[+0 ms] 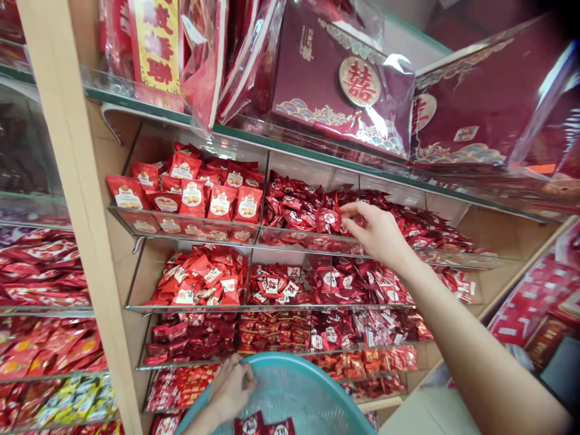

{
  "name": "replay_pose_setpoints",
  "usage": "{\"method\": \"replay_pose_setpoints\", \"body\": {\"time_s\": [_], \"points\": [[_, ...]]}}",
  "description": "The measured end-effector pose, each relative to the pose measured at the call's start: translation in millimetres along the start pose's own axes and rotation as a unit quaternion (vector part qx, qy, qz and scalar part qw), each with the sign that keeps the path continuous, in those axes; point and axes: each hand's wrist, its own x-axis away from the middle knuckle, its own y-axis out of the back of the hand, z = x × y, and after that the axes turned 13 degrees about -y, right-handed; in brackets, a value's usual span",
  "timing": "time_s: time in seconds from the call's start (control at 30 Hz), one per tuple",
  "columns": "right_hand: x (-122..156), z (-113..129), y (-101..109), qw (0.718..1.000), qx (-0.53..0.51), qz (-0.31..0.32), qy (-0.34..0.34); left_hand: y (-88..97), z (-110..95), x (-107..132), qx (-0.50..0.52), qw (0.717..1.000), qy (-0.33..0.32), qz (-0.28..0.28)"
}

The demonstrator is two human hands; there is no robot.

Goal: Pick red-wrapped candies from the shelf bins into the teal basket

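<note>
My right hand [374, 232] reaches to the second shelf from the top. Its thumb and index finger are closed in a pinch at a small dark-red snack packet [328, 220] with a round white print, at the front of a heap of similar packets. Low in view, a teal plastic basket [281, 365] with a perforated wall is partly cut off by the bottom edge. Curled over its left rim are the fingers of my left hand [233, 383]. Inside the basket lie dark-red packets [249, 425], only partly visible.
Glass dividers and a front lip [190, 226] border the shelf bins. Lighter red packets [193, 196] fill the bin to the left. Wrapped maroon boxes [335, 78] stand on the glass shelf above. A wooden upright [77, 181] separates another stocked rack on the left.
</note>
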Motion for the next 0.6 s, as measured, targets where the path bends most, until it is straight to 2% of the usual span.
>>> {"method": "replay_pose_setpoints", "body": {"time_s": [0.13,0.27,0.43,0.6], "points": [[-34,-18,-7,0.995,0.067,0.057,0.040,-2.0,1,0,0.005,1.000,-0.005,-0.007],[-45,-21,-18,0.988,0.103,0.108,0.039,-2.4,2,0,0.008,1.000,-0.007,-0.004],[-47,-17,-22,0.985,0.145,0.094,0.032,-1.2,1,0,0.006,1.000,-0.002,-0.001],[-49,-16,-16,0.995,0.073,0.064,0.015,-1.6,2,-2,0.011,1.000,0.000,0.000]]}}
